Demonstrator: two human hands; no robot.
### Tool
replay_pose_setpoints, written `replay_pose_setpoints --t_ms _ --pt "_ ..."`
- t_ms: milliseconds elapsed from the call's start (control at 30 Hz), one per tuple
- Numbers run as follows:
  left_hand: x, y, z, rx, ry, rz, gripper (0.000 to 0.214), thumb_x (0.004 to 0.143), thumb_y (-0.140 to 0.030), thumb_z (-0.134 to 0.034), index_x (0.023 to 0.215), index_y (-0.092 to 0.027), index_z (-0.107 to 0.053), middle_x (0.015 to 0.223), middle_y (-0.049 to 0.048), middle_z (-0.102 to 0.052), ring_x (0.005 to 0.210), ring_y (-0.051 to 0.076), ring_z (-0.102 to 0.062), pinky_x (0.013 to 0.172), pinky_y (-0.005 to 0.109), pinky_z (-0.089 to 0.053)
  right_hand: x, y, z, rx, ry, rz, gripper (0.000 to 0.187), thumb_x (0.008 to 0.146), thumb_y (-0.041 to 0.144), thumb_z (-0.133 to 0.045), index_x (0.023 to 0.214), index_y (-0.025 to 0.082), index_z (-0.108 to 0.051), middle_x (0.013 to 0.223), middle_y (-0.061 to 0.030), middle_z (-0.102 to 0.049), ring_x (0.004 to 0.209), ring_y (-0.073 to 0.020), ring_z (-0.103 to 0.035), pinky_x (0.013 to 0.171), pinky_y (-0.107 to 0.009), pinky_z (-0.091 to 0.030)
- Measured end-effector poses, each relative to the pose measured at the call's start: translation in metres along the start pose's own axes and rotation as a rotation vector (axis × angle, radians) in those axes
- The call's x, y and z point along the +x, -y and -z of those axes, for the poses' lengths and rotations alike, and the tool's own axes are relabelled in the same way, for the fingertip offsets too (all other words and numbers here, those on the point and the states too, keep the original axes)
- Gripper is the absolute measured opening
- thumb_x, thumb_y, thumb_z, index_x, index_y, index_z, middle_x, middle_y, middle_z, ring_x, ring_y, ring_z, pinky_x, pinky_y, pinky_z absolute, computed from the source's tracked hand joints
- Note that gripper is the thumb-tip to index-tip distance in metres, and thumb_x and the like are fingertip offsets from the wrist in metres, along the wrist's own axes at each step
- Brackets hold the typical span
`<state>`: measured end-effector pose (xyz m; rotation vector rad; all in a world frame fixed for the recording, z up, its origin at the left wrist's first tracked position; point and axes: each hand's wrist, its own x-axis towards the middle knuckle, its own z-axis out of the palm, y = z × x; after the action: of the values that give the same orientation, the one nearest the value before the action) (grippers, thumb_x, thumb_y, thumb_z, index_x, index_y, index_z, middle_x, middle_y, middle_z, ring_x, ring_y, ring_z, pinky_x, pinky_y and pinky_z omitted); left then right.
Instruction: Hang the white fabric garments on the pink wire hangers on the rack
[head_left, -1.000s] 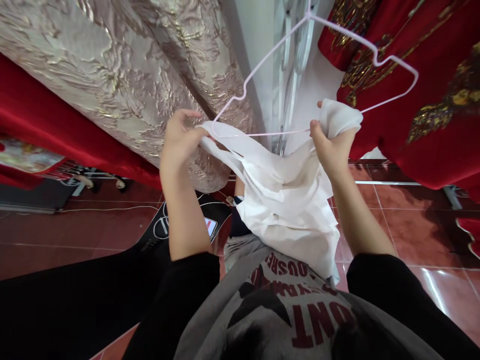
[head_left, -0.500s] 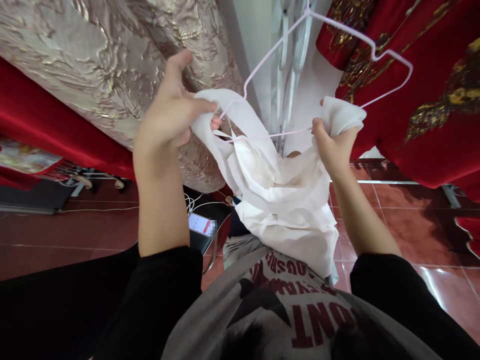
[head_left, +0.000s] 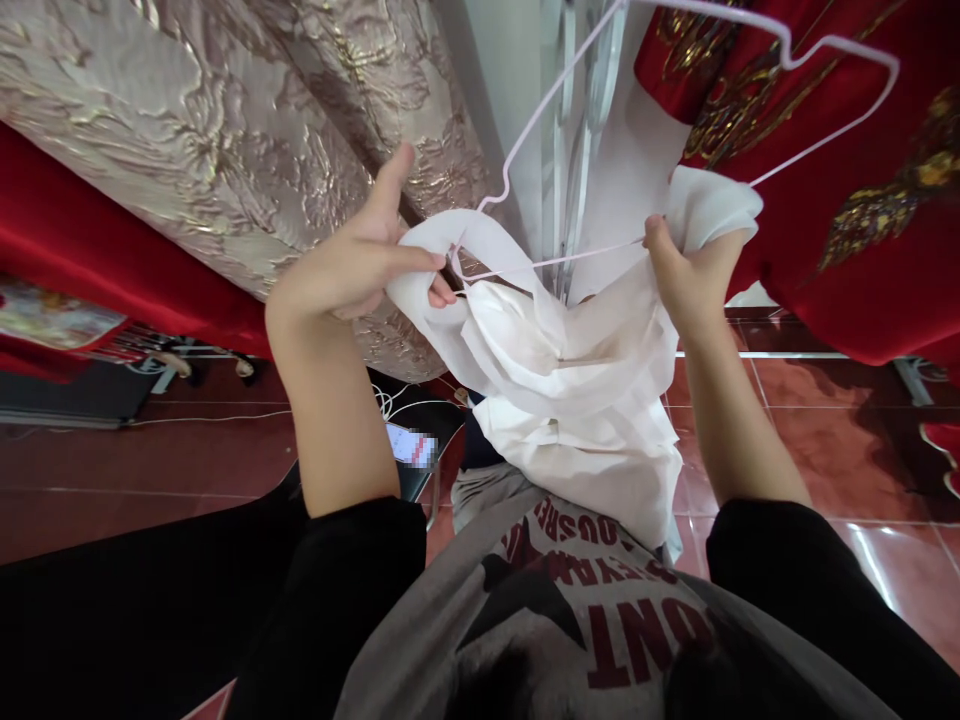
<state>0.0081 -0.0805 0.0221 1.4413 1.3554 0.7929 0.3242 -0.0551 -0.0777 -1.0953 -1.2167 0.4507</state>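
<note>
A white garment [head_left: 600, 450] of thin cloth hangs in front of my chest, its neck opening stretched between my two hands. My left hand [head_left: 375, 240] grips the garment's left edge between fingers and thumb side, its thumb pointing up. At the right edge, my right hand [head_left: 694, 270] is closed on a bunched fold of the same cloth, with its thumb on top. A pale pink wire hanger [head_left: 551, 95] passes through the neck opening. Its lower left corner lies inside the cloth by my left fingers, and its bar runs to my right thumb.
A beige textured cloth with gold relief [head_left: 247, 150] hangs at the left. Red fabric with gold ornament [head_left: 825, 200] hangs at the right. Metal poles [head_left: 577, 160] stand between them. A phone [head_left: 409, 445] and white cables lie on a black seat below. The floor [head_left: 810, 450] is red tile.
The hanger has shifted right and its top has risen toward the frame's edge. My left hand has dropped slightly and moved right; my right hand has moved right and slightly up with the cloth.
</note>
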Motion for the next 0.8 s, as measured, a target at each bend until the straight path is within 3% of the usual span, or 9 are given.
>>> replay_pose_setpoints --t_ms 167,267,367,433,533,600,667,733,800 --pt "0.01 -0.01 -0.011 -0.294 -0.176 -0.136 0.085 0.093 0.015 -0.039 0.165 -0.018 -0.009 0.064 -0.0077 -0.06 0.054 0.007 -0.065 0.063 0.02 -0.061 -0.012 0.002 -0.015 -0.032 0.034 0.026 0.035 0.083 0.042 -0.073 0.111 0.021 -0.068 0.101 -0.0063 -0.067 0.102 -0.0186 -0.069 0.103 -0.039 -0.058" --pt "0.029 -0.024 -0.027 -0.396 -0.215 -0.252 0.068 0.097 0.01 -0.044 0.158 -0.015 -0.027 0.098 0.0021 -0.067 0.064 0.01 -0.071 0.07 0.028 -0.066 -0.024 0.0 -0.027 0.01 0.071 0.027 0.038 0.086 0.051 -0.069 0.107 0.02 -0.069 0.098 -0.0075 -0.068 0.095 -0.0178 -0.07 0.098 -0.039 -0.06" --pt "0.049 -0.026 -0.04 -0.288 -0.24 -0.399 0.036 0.102 -0.002 -0.054 0.135 -0.015 -0.05 0.124 0.0066 -0.06 0.062 0.01 -0.069 0.059 0.028 -0.063 -0.028 0.001 -0.03 0.009 0.111 0.063 0.044 0.087 0.06 -0.065 0.106 0.021 -0.069 0.093 -0.0064 -0.069 0.098 -0.019 -0.07 0.098 -0.041 -0.06" --pt "0.059 -0.019 -0.043 -0.08 -0.298 -0.51 0.014 0.099 -0.004 -0.061 0.109 -0.014 -0.06 0.106 0.0034 -0.064 0.059 0.01 -0.062 0.055 0.024 -0.056 -0.026 0.004 -0.026 -0.025 0.152 0.084 0.043 0.088 0.063 -0.063 0.102 0.023 -0.069 0.097 -0.0051 -0.07 0.106 -0.0191 -0.068 0.104 -0.042 -0.058" --pt "0.064 -0.003 -0.04 0.228 -0.37 -0.685 0.02 0.093 0.0 -0.064 0.085 -0.017 -0.065 0.075 -0.0009 -0.057 0.07 0.015 -0.057 0.071 0.026 -0.053 -0.02 0.014 -0.011 -0.063 0.207 0.073 0.035 0.087 0.063 -0.064 0.099 0.03 -0.068 0.113 -0.0002 -0.071 0.116 -0.0181 -0.064 0.114 -0.041 -0.052" --pt "0.062 0.004 -0.034 0.315 -0.398 -0.753 0.022 0.092 0.001 -0.062 0.085 -0.019 -0.068 0.073 -0.0013 -0.056 0.075 0.017 -0.054 0.081 0.028 -0.05 -0.015 0.02 0.004 -0.012 0.191 0.009 0.031 0.084 0.058 -0.068 0.102 0.033 -0.068 0.113 0.0005 -0.071 0.098 -0.0184 -0.065 0.101 -0.042 -0.055" --pt "0.059 0.006 -0.028 0.352 -0.411 -0.776 0.021 0.092 -0.001 -0.059 0.09 -0.018 -0.071 0.073 -0.0016 -0.057 0.074 0.017 -0.051 0.084 0.027 -0.048 -0.007 0.024 0.023 0.065 0.12 -0.05 0.027 0.082 0.045 -0.068 0.104 0.029 -0.068 0.101 -0.0025 -0.072 0.065 -0.0141 -0.054 0.073 -0.04 -0.053" --pt "0.055 0.004 -0.022 0.391 -0.408 -0.799 0.019 0.092 -0.003 -0.06 0.094 -0.015 -0.074 0.076 -0.0013 -0.058 0.073 0.016 -0.049 0.085 0.025 -0.046 0.004 0.026 0.044 0.108 -0.007 -0.073 0.022 0.079 0.03 -0.06 0.098 0.022 -0.067 0.088 -0.0035 -0.071 0.048 -0.0085 -0.034 0.053 -0.033 -0.038" --pt "0.053 0.001 -0.017 0.414 -0.384 -0.817 0.018 0.092 -0.006 -0.06 0.096 -0.015 -0.075 0.079 -0.0007 -0.059 0.073 0.015 -0.048 0.085 0.025 -0.045 0.019 0.028 0.063 0.11 -0.14 -0.079 0.021 0.077 0.019 -0.05 0.092 0.019 -0.065 0.083 -0.0032 -0.07 0.043 -0.0069 -0.026 0.046 -0.029 -0.024"
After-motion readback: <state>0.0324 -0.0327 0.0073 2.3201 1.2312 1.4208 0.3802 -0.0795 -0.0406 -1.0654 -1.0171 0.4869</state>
